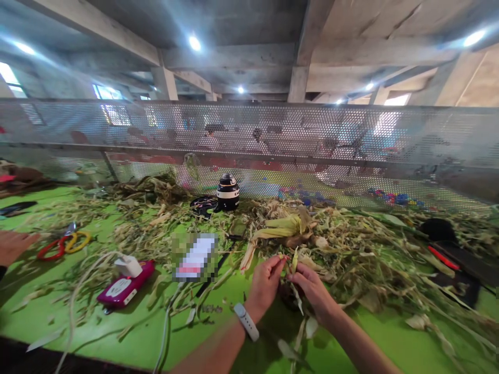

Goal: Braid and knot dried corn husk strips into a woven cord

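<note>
Near the middle of the table my left hand (265,283), with a white watch (246,321) on its wrist, is closed in a pinch at the end of a thin strip. Close beside it, my right hand (312,288) pinches a pale corn husk strip (295,259). Ends of husk dangle below the fingers, over a small dark thing that I cannot make out. Just beyond both hands lies a bundle of yellow-green corn husks (283,227) on a heap of dry husk pieces (335,239).
On the green table (128,348) at left lie a purple power strip (127,285) with a charger, a blurred-out phone (197,257), and scissors (64,245). A co-worker's hand (15,246) rests at the left edge. A black jar (228,192) stands before the perforated metal screen (249,130).
</note>
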A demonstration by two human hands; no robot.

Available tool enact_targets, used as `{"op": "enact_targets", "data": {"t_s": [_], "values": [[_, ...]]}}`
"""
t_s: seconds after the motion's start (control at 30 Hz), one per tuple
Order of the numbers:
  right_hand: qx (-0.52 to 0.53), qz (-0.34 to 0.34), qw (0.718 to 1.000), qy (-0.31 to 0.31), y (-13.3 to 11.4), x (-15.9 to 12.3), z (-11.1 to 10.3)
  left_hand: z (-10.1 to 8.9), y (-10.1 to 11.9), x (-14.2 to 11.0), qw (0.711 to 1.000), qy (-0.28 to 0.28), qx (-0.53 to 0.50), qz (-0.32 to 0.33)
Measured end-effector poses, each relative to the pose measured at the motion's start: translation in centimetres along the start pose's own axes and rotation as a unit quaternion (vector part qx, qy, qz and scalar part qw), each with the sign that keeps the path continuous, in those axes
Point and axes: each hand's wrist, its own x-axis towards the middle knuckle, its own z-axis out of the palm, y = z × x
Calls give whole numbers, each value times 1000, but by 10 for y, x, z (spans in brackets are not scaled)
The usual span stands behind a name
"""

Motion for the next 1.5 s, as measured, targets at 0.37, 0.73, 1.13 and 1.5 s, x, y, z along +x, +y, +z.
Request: {"op": "enact_targets", "data": {"t_s": [0.37,0.73,1.13,1.5], "values": [[-59,-16,998,32,-2,-3,-6,-10,6,7,998,-13,-11,-66],[-55,-67,994,63,-3,-4,-13,-16,10,8,967,-156,-144,-141],[-49,-86,995,15,-10,-7,-12,-19,16,4,946,-199,-191,-171],[-216,-142,962,92,-7,-6,-16,-17,11,6,958,-134,-196,-159]]}}
